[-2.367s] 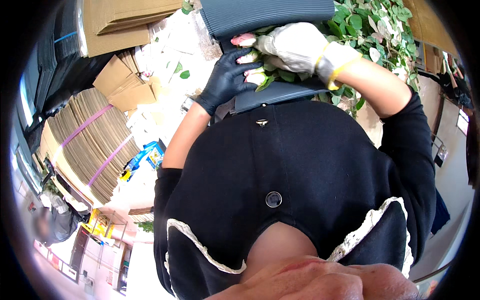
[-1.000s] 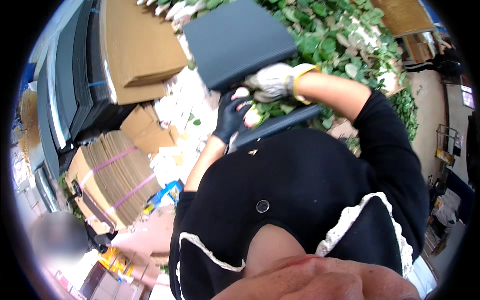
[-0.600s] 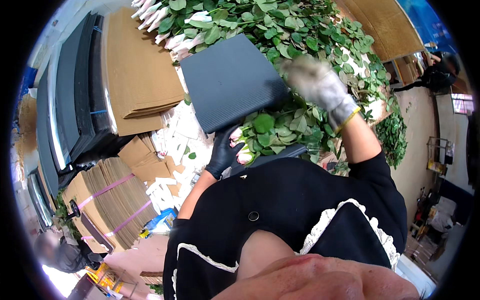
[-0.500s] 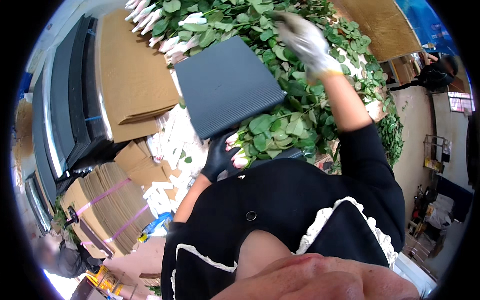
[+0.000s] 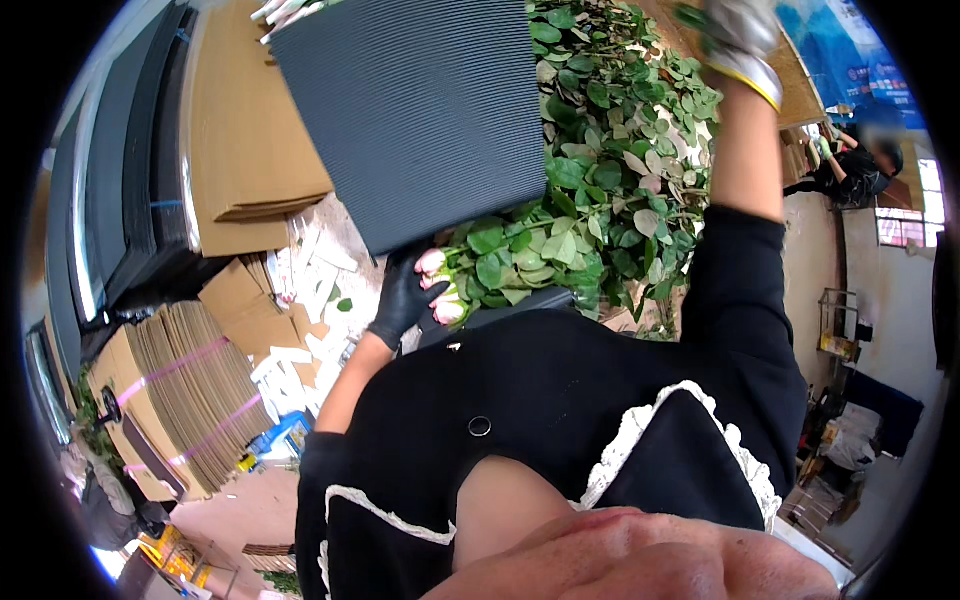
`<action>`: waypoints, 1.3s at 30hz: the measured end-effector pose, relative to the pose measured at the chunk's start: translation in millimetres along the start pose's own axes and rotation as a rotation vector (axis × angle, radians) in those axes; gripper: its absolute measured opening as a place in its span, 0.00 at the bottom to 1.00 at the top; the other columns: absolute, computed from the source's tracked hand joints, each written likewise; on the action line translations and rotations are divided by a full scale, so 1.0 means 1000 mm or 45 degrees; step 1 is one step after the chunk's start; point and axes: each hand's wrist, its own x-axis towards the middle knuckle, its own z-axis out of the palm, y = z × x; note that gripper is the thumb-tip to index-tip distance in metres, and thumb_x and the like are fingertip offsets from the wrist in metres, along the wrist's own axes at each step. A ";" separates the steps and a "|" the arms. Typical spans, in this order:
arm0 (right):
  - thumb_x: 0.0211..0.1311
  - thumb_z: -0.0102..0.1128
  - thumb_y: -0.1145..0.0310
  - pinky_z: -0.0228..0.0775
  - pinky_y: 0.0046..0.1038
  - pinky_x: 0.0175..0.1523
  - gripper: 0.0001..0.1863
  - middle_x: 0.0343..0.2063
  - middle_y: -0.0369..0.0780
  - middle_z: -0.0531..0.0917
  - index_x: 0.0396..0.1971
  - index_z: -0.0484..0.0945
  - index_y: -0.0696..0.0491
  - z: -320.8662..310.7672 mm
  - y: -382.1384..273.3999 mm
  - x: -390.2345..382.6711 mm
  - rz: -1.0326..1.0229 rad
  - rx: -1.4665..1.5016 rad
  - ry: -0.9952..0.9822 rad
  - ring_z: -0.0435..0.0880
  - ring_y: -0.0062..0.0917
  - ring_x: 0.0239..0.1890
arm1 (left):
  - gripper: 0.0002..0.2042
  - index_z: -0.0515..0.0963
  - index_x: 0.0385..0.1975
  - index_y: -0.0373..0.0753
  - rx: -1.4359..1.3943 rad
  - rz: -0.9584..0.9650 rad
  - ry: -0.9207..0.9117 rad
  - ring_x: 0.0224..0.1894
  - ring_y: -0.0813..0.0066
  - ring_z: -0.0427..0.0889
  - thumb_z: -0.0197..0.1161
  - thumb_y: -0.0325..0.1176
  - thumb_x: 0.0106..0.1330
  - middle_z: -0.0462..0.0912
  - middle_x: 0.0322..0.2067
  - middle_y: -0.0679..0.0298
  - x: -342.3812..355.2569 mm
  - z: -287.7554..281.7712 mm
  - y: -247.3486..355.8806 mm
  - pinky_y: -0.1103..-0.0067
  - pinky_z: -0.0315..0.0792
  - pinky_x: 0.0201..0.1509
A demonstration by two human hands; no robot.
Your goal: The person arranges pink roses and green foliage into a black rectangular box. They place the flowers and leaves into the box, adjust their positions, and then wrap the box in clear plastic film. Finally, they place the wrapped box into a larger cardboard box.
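My left hand (image 5: pixel 398 305), in a black glove, has its fingers closed on pale pink roses (image 5: pixel 445 310) below a grey ribbed sheet (image 5: pixel 410 120). The roses' leafy stems (image 5: pixel 515 260) lie to the right, over another grey piece (image 5: pixel 535 302). My right hand (image 5: pixel 738 35), in a whitish glove with a yellow cuff, is raised at the upper right above a large pile of rose foliage (image 5: pixel 610 100). Its fingers are curled beside something green at the frame's top edge, too indistinct to name. Wrapped rose heads (image 5: pixel 285 15) show behind the ribbed sheet.
At left are stacked grey boards (image 5: pixel 130 160), brown cardboard sheets (image 5: pixel 240 120), a strapped cardboard bundle (image 5: pixel 190 400) and white scraps (image 5: pixel 315 245). A co-worker (image 5: pixel 850 170) is at the right, another person (image 5: pixel 105 500) at lower left. A metal rack (image 5: pixel 835 325) stands at right.
My right hand has left the roses and moved up and to the right, to the top edge. My left hand stays on the roses. The ribbed sheet now reaches higher in view.
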 end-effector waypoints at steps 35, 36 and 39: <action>0.53 0.67 0.61 0.74 0.27 0.29 0.14 0.28 0.33 0.80 0.41 0.82 0.46 -0.052 -0.233 -0.171 -0.531 0.728 -0.967 0.80 0.24 0.24 | 0.13 0.81 0.44 0.36 0.158 0.186 0.253 0.48 0.48 0.76 0.57 0.37 0.68 0.82 0.43 0.49 -0.010 0.006 0.003 0.63 0.70 0.55; 0.55 0.65 0.60 0.71 0.24 0.24 0.12 0.22 0.31 0.77 0.39 0.82 0.44 -0.029 -0.240 -0.197 -0.618 0.708 -0.771 0.78 0.19 0.20 | 0.13 0.82 0.44 0.37 0.250 0.247 0.272 0.48 0.48 0.76 0.58 0.37 0.68 0.82 0.44 0.50 -0.010 0.005 0.001 0.63 0.70 0.55; 0.55 0.60 0.62 0.68 0.22 0.20 0.12 0.22 0.24 0.76 0.40 0.82 0.39 -0.002 -0.251 -0.246 -0.784 0.599 -0.662 0.76 0.16 0.18 | 0.16 0.81 0.50 0.48 0.488 0.279 0.148 0.48 0.54 0.73 0.60 0.40 0.64 0.78 0.44 0.55 -0.009 0.003 0.001 0.64 0.68 0.54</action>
